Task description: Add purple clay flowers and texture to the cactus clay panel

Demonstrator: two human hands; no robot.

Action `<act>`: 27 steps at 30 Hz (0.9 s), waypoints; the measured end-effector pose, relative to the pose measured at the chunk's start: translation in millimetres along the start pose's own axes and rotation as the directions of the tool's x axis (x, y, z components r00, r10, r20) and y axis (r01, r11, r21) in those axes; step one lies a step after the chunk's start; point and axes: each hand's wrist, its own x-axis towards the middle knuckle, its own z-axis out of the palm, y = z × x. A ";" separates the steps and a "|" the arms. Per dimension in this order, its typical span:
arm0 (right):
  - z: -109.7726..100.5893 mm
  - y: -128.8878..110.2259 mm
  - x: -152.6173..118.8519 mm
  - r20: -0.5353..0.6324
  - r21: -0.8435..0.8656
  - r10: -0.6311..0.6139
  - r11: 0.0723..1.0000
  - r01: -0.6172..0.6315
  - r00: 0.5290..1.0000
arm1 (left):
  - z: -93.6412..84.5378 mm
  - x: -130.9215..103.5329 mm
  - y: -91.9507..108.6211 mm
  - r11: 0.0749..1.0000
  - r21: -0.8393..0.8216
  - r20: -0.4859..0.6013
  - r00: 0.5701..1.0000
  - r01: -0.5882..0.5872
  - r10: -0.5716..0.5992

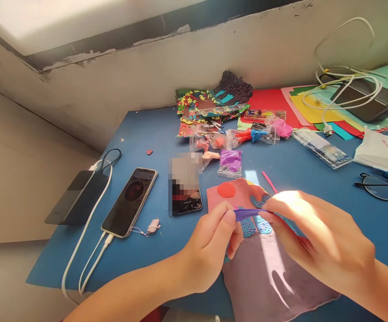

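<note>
Between my two hands stretches a strip of purple modelling clay point(248, 214). My left hand point(215, 246) pinches its left end between thumb and fingers. At the other end my right hand point(317, 241) pinches it, thumb below and fingers above. Beneath them lies a flat clay picture point(254, 277), greyish purple in its lower part and pink at the top, with an orange-red disc point(226, 189) and dotted blue patches point(264, 225). My hands hide part of it. Beyond it rests a zip bag of purple clay point(230, 162), and a thin pink stick point(269, 182) lies near my right hand.
A phone point(130, 201) charges at left beside a power bank point(79, 197). Another phone point(187, 205), partly blurred, lies nearer the middle. Behind are bagged clays point(240, 135), a decorated clay piece point(194, 105) and coloured paper point(267, 100). Glasses point(378, 187) and cables point(348, 82) are at right.
</note>
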 end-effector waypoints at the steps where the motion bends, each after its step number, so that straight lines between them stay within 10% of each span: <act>1: -1.1 0.7 0.7 -0.013 -0.011 -0.017 1.000 0.017 1.000 | 0.9 1.0 1.0 1.000 -0.029 -0.019 1.000 -0.003 0.002; 8: -10.5 2.1 4.4 -0.007 0.021 -0.128 0.991 0.129 0.992 | 3.6 7.5 3.9 0.975 -0.219 -0.110 0.993 0.021 -0.047; 27: 10.4 -8.6 3.2 0.174 0.213 -0.178 0.967 0.139 0.969 | -1.9 -0.8 3.2 1.000 -0.003 0.328 0.945 0.001 0.000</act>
